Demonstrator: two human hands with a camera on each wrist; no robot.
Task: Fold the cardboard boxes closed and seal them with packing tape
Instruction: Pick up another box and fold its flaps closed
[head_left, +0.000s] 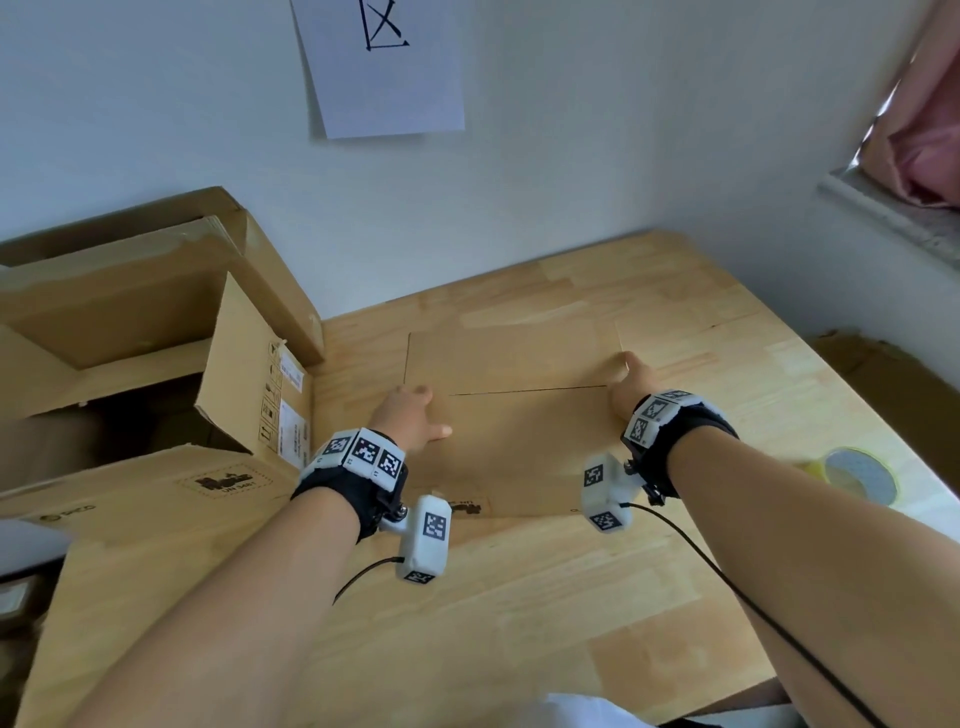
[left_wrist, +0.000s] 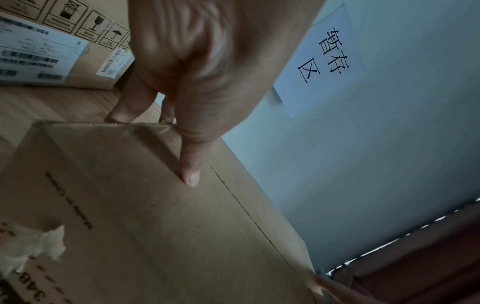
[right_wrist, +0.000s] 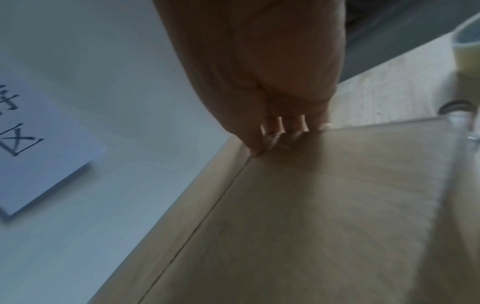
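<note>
Head view: a closed cardboard box (head_left: 511, 415) lies on the wooden tabletop (head_left: 571, 597), held at both ends by the two hands.
Left hand (head_left: 410, 418): its fingers (left_wrist: 135, 102) curl down over the box's left edge while the thumb (left_wrist: 191, 164) lies flat on the top flap, so the hand clamps that edge.
Right hand (head_left: 628, 384): its fingers (right_wrist: 272, 127) curl over the box's right edge beside the seam, gripping it.
Seam (head_left: 530, 389): a thin dark line between the two top flaps, running from one hand's fingers to the other's.
Tape roll (head_left: 860, 475): on the tabletop, to the right of the right hand's fingers and nearer the person, apart from the box.
Open carton (head_left: 156, 364): to the left of the left hand's fingers, flaps raised, printed labels on its side.
Paper sheet (head_left: 384, 62): stuck to the wall beyond both hands.
</note>
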